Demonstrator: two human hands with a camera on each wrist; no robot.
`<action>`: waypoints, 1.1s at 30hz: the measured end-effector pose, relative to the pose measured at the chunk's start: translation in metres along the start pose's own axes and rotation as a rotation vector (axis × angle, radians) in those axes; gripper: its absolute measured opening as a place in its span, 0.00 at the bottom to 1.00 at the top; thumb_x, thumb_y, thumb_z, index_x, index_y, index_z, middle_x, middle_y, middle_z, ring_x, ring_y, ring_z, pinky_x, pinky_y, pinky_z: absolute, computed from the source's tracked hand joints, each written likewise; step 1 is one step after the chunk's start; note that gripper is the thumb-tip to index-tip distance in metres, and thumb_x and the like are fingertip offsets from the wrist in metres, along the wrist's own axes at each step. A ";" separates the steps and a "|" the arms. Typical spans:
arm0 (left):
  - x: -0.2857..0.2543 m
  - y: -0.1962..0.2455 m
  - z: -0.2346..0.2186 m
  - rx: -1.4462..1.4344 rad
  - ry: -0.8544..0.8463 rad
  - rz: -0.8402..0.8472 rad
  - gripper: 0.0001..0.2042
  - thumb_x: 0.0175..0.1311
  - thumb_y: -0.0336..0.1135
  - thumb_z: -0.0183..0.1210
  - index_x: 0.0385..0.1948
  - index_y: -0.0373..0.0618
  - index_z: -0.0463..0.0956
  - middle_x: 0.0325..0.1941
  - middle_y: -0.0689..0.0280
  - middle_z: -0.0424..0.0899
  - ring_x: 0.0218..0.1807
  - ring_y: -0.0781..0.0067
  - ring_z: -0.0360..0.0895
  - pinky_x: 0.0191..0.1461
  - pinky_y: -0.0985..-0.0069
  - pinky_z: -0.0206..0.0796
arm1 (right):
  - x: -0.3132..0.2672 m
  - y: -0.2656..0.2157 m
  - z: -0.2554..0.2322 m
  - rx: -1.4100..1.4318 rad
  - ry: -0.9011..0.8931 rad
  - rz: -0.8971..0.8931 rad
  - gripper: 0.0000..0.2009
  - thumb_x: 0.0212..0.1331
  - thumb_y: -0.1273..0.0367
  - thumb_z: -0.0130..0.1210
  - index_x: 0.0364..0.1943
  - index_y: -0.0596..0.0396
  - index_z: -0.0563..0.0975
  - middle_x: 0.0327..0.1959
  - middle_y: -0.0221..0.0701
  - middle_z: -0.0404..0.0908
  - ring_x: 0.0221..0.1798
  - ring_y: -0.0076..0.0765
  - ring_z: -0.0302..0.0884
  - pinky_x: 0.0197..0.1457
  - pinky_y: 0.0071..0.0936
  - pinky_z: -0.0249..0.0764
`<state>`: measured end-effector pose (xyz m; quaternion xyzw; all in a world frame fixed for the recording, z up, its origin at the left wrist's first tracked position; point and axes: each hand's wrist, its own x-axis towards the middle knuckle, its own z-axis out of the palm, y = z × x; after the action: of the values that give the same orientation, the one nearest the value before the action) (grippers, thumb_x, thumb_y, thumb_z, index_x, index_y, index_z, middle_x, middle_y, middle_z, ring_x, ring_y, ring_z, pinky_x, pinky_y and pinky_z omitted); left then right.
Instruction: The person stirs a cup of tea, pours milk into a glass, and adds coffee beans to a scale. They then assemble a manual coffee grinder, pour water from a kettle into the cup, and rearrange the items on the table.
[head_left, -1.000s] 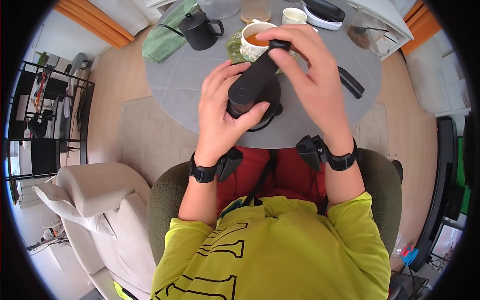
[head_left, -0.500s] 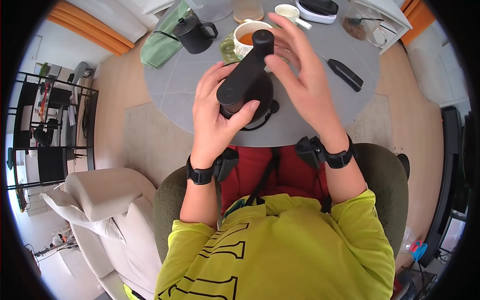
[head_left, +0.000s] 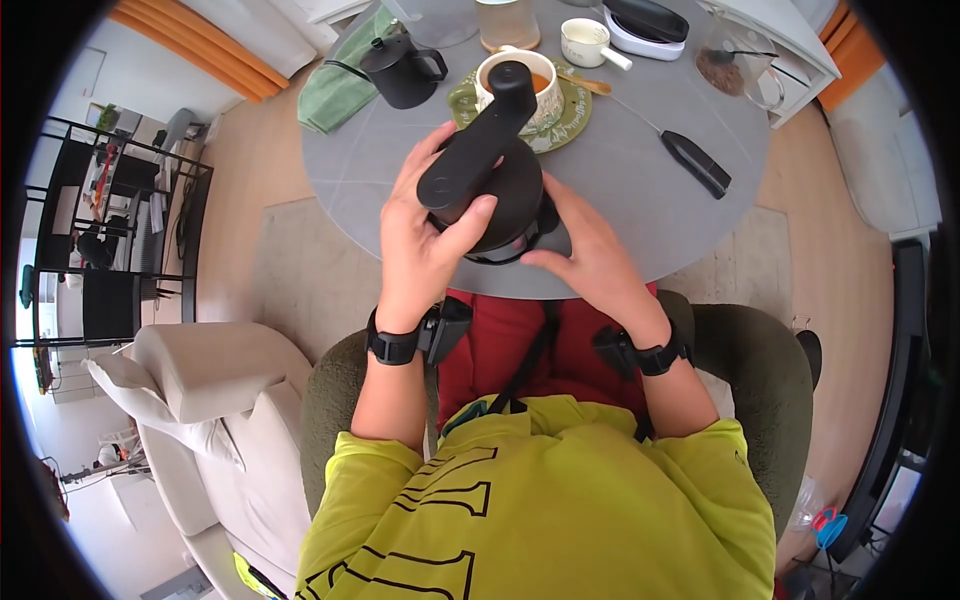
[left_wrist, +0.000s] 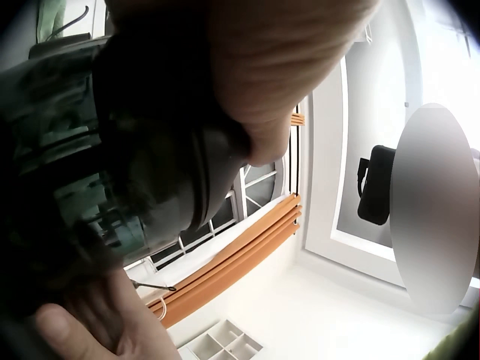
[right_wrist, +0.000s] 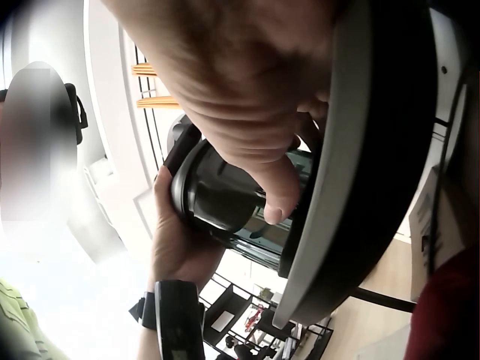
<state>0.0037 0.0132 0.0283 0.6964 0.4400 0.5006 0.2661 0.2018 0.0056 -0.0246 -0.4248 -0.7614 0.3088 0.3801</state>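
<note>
A black hand-crank grinder [head_left: 505,205] stands near the table's front edge, its crank arm [head_left: 475,145] slanting up and right to a round knob. My left hand [head_left: 412,245] grips its upper part from the left, thumb across the front. On the right, low down, my right hand [head_left: 603,262] holds the body between thumb and fingers. In the right wrist view my right thumb [right_wrist: 279,196] lies against the see-through dark body [right_wrist: 259,244], and the left hand [right_wrist: 180,251] is around the black top part. Some fingers are hidden behind the grinder.
Behind the grinder, a cup of amber drink [head_left: 540,85] sits on a green patterned plate [head_left: 572,125] with a wooden-looking spoon. A black pot [head_left: 402,75] and green cloth [head_left: 335,98] lie left; a small white cup [head_left: 584,42], black handheld tool [head_left: 695,163] and glass container [head_left: 722,68] lie right.
My right hand has left the crank knob and moved down to the grinder's lower right side, taking hold there. My left hand has kept its grip on the grinder.
</note>
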 end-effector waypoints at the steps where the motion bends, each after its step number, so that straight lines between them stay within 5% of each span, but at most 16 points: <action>1: 0.000 0.000 -0.001 -0.034 -0.007 -0.033 0.17 0.55 0.33 0.61 0.47 0.37 0.78 0.51 0.56 0.81 0.64 0.54 0.68 0.62 0.62 0.62 | 0.000 0.001 0.001 0.003 0.000 -0.005 0.39 0.47 0.65 0.65 0.65 0.57 0.60 0.62 0.45 0.67 0.62 0.53 0.65 0.63 0.40 0.65; 4: 0.005 0.010 -0.004 -0.276 0.015 -0.024 0.16 0.60 0.34 0.58 0.47 0.34 0.77 0.52 0.55 0.80 0.64 0.57 0.68 0.63 0.63 0.61 | 0.001 0.002 0.002 -0.029 0.019 -0.009 0.38 0.47 0.65 0.65 0.64 0.57 0.61 0.61 0.45 0.68 0.61 0.54 0.66 0.62 0.40 0.66; 9: 0.014 0.012 -0.013 -0.322 0.142 0.028 0.25 0.68 0.51 0.47 0.46 0.33 0.76 0.52 0.52 0.79 0.61 0.58 0.71 0.68 0.62 0.56 | 0.000 0.003 0.003 -0.031 0.027 0.000 0.37 0.48 0.66 0.65 0.64 0.57 0.61 0.59 0.46 0.70 0.60 0.55 0.68 0.61 0.40 0.66; 14: 0.027 0.005 -0.041 -0.234 0.242 0.027 0.20 0.71 0.43 0.44 0.47 0.32 0.76 0.54 0.53 0.78 0.56 0.64 0.74 0.64 0.71 0.61 | -0.002 0.004 0.004 -0.014 0.031 0.001 0.37 0.48 0.66 0.65 0.64 0.57 0.62 0.57 0.47 0.71 0.59 0.55 0.68 0.61 0.40 0.66; 18: 0.036 -0.008 -0.076 -0.180 0.307 -0.127 0.20 0.73 0.44 0.44 0.49 0.35 0.76 0.53 0.59 0.78 0.54 0.72 0.74 0.62 0.74 0.62 | -0.001 0.008 0.006 0.001 0.043 -0.009 0.37 0.48 0.66 0.65 0.64 0.57 0.62 0.57 0.47 0.72 0.58 0.55 0.69 0.60 0.40 0.66; 20: 0.036 -0.020 -0.095 -0.476 0.337 -0.371 0.26 0.73 0.52 0.43 0.55 0.36 0.70 0.59 0.57 0.75 0.57 0.70 0.73 0.64 0.73 0.60 | -0.001 0.006 0.005 -0.005 0.038 -0.006 0.37 0.48 0.66 0.65 0.64 0.57 0.62 0.57 0.47 0.71 0.58 0.55 0.69 0.60 0.41 0.66; 28: 0.027 -0.060 -0.114 -0.829 0.463 -0.483 0.27 0.70 0.55 0.47 0.57 0.39 0.68 0.57 0.60 0.76 0.58 0.68 0.73 0.66 0.69 0.60 | 0.000 0.008 0.007 -0.038 0.045 -0.028 0.37 0.48 0.65 0.66 0.64 0.57 0.62 0.58 0.47 0.71 0.59 0.54 0.69 0.61 0.41 0.66; 30: 0.029 -0.073 -0.113 -0.774 0.442 -0.467 0.24 0.70 0.52 0.49 0.55 0.40 0.71 0.54 0.62 0.78 0.56 0.71 0.74 0.64 0.71 0.61 | 0.000 0.007 0.006 -0.079 0.053 -0.039 0.37 0.47 0.65 0.66 0.64 0.57 0.62 0.58 0.47 0.71 0.58 0.55 0.69 0.60 0.41 0.67; 33: 0.033 -0.081 -0.100 -0.270 0.471 -0.384 0.14 0.64 0.39 0.61 0.46 0.42 0.79 0.47 0.68 0.80 0.50 0.80 0.74 0.56 0.79 0.62 | 0.000 0.002 0.003 -0.098 0.031 -0.007 0.37 0.47 0.66 0.66 0.64 0.57 0.62 0.57 0.47 0.71 0.57 0.55 0.70 0.59 0.41 0.67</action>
<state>-0.1136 0.0740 0.0135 0.4245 0.5423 0.6424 0.3362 0.2003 0.0064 -0.0278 -0.4449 -0.7711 0.2630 0.3719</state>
